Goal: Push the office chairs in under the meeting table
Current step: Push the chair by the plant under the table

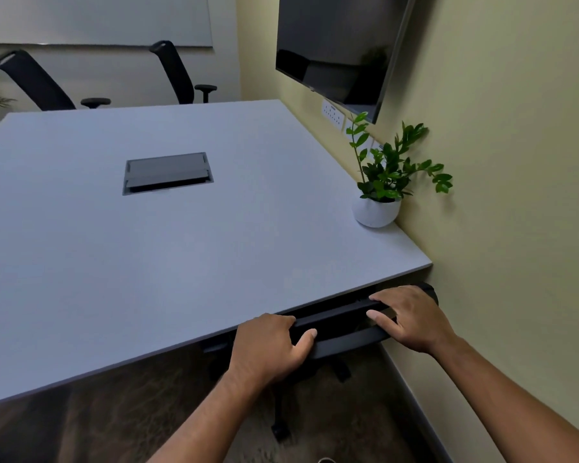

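I had both hands clamped on the top edge of the near chair's backrest (341, 320), my left hand (269, 345) wrapped over its left end with the thumb hooked along the front, my right hand (411, 317) flat over its right end with the fingers spread. The chair sat at the near edge of the worktop (181, 248), its seat already hidden beneath the grey surface and its backrest close to touching that edge; only part of the wheeled base (281, 426) showed on the floor below. As I judged it, this chair was nearly home, and the thing to do well was to push evenly with both hands so the back stayed square to the worktop's edge instead of swinging toward the wall beside its right corner. I also thought it wise to ease off at the last, since my fingers curled over the backrest lay near the worktop's edge and could be pinched there. The potted plant (378, 195) stood on the worktop near the wall, well apart from my hands, so it seemed in no danger. Two more chairs (178, 73) stood at the worktop's far side; whether they were fully in I could not tell.
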Demonstrator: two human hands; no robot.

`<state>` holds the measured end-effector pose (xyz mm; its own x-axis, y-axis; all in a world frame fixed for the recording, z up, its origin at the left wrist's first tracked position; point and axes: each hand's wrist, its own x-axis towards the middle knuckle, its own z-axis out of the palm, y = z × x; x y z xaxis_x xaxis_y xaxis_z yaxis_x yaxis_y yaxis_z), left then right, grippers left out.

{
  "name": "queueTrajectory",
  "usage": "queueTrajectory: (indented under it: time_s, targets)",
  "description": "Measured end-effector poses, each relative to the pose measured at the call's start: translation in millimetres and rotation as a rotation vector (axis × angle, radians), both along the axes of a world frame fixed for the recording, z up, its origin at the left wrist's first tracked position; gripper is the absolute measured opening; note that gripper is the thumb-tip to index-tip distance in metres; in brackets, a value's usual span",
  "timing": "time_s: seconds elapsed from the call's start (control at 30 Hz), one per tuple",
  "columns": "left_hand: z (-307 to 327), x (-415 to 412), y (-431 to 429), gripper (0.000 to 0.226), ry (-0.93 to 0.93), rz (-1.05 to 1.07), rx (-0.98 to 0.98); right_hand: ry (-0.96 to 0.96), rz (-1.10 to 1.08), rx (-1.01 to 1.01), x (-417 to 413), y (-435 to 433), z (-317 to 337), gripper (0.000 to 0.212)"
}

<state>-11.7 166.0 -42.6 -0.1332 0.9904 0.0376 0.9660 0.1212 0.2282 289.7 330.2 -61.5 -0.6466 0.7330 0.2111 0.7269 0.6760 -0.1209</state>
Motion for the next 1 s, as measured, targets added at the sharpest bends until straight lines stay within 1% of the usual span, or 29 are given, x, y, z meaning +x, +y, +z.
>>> queueTrajectory:
  time_s: [0.4, 0.57, 0.77, 0.83, 1.0]
  targets:
    - [9.5, -3.4, 38.3, 0.066, -0.017, 0.074, -0.048, 0.030, 0.060, -0.009, -15.8, 50.2, 4.4, 0.079]
    - [8.9, -5.2, 42.2, 0.065, 0.000, 0.086, -0.075, 0.050, 0.068, 0.017, -17.4, 52.2, 3.2, 0.073]
    - [3.3, -5.8, 40.9, 0.068, 0.002, 0.098, -0.052, 0.069, 0.085, 0.002, -19.3, 50.3, 7.6, 0.074]
    - [-0.1, -6.5, 40.5, 0.065, -0.010, 0.117, -0.030, 0.068, 0.093, -0.018, -19.4, 49.8, 9.6, 0.074]
    - [-0.1, -3.7, 35.2, 0.083, -0.035, 0.132, 0.017, 0.079, 0.121, -0.042, -17.7, 49.3, 10.5, 0.078]
